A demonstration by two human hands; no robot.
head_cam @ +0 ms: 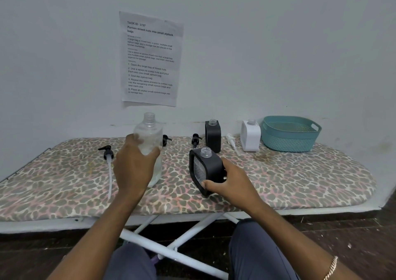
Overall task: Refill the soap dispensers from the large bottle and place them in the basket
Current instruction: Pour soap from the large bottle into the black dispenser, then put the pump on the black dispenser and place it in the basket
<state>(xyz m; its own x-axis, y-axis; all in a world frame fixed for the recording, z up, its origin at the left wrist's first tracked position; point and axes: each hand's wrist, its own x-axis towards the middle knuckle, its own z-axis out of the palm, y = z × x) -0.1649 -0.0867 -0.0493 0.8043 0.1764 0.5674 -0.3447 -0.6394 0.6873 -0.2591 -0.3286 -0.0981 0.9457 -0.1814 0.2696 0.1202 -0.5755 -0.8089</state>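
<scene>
My left hand (135, 164) grips the large clear bottle (149, 134), which stands uncapped on the board. My right hand (230, 180) holds a black dispenser (206, 166) with its neck open, tilted toward the large bottle. A second black dispenser (213, 135) and a white dispenser (250, 136) stand uncapped near the wall. The teal basket (289, 139) sits at the far right with nothing visible in it. A long-tubed black pump (108, 157) lies left of the bottle; another black pump (196, 140) and a white pump (231, 140) lie beside the dispensers.
Everything rests on a leopard-print ironing board (278, 183) against a white wall. One more black pump (166, 140) peeks out behind the large bottle. A printed sheet (151, 59) is taped to the wall. My knees are under the board's front edge.
</scene>
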